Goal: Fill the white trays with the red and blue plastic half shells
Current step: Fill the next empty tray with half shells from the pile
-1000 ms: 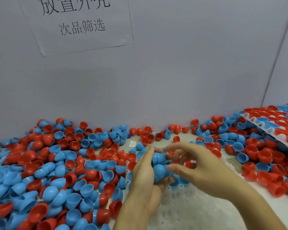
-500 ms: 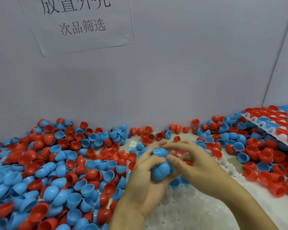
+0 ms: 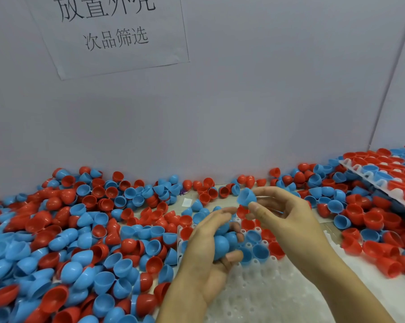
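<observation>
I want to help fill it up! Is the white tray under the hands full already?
Not full. The white tray holds red and blue half shells only along its far rows; the near pockets show bare white plastic.

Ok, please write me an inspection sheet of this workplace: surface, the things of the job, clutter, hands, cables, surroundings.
Surface: table, mostly covered; a bare strip shows near the wall.
Job's things: white tray in front, only its far rows filled; second tray at right, tilted, mostly filled; loose red and blue half shells heaped around.
Clutter: small white scrap on the table.
Hands: left hand grips several blue shells; right hand pinches one blue shell.
Cables: nothing seen.
Surroundings: grey wall with a printed paper sign.
</observation>
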Available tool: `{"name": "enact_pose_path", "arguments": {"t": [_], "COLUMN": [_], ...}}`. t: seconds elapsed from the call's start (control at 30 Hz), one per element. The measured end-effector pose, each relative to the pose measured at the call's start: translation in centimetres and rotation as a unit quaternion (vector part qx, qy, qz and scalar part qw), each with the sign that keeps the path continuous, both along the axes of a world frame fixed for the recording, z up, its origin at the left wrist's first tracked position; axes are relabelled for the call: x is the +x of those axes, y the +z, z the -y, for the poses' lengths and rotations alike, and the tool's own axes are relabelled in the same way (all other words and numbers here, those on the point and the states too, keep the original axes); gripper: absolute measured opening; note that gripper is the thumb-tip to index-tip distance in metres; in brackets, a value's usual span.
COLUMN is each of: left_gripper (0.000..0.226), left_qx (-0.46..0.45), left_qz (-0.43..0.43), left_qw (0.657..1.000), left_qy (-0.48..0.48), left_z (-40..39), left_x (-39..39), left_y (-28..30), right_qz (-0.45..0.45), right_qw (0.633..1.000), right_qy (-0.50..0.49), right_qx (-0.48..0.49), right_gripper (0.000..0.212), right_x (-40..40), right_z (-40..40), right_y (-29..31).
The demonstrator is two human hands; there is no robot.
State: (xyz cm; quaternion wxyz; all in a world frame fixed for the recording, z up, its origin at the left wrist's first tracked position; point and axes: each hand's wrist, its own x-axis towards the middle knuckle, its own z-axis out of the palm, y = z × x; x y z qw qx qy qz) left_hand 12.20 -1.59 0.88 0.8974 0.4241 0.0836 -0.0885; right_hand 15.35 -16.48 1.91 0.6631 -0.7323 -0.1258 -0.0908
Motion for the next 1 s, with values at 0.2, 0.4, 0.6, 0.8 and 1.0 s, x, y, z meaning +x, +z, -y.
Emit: {"name": "enact_pose_path", "arguments": {"t": [0.2,0.4,0.6,0.8,1.0], "left_gripper": [0.031,0.021,0.009,0.007,0.035], "left_qx": [0.038,0.09,0.198,0.137,-0.221], "left_qz": [0.0,-0.012,-0.014,-0.015,0.04], "left_qw": [0.999,0.996,0.98,0.989,0.927], "left_qy": [0.021,0.012,-0.02,0.057,0.299], "left_z": [0.3,-0.1,-0.4,-1.0,-5.0], "left_x": [0.0,-0.1,0.2,0.1,-0.4], "left_y": [0.3,0.4,-0.1,0.4,2.5], "right_qz": [0.028,0.033,0.047,0.018,0.003], "right_qw": [0.995,0.991,0.978,0.982,0.984], "right_qy": [0.034,0.04,0.079,0.044,0.029], "right_qx": [-0.091,-0.121,-0.189,-0.183,-0.176], "right_gripper": [0.014,0.023,0.02,0.013,0.016], "right_x": [0.0,0.1,-0.2,0.0,0.1], "right_z": [0.1,0.7,0.8,2.3,2.1], "right_y": [-0.3,-0.1,0.1,0.5,0.5]}}
